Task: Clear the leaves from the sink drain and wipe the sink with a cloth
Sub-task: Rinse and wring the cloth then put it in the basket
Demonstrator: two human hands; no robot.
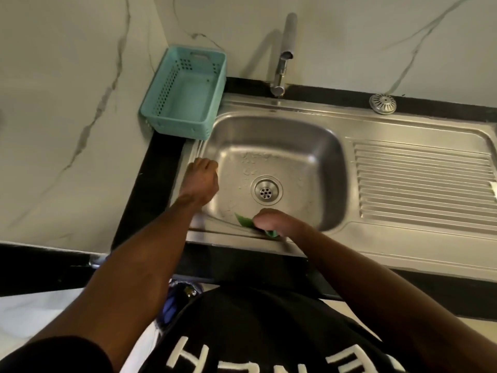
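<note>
A stainless steel sink (pixel 317 146) has a round perforated drain (pixel 266 190) in the middle of its basin, with no leaves on it. At the basin's near wall my right hand (pixel 271 220) grips green leaves (pixel 246 221), which poke out to the left of and below the fingers. Over the sink's left rim my left hand (pixel 200 179) rests with its fingers curled, and I cannot see anything in it. Water drops dot the basin floor. No cloth is in view.
A teal perforated plastic basket (pixel 185 95) stands at the sink's back left corner. A steel tap (pixel 282 57) rises behind the basin. The ribbed drainboard (pixel 422 184) lies to the right, with a round metal strainer cap (pixel 382 104) at its back edge. Black counter edging surrounds the sink.
</note>
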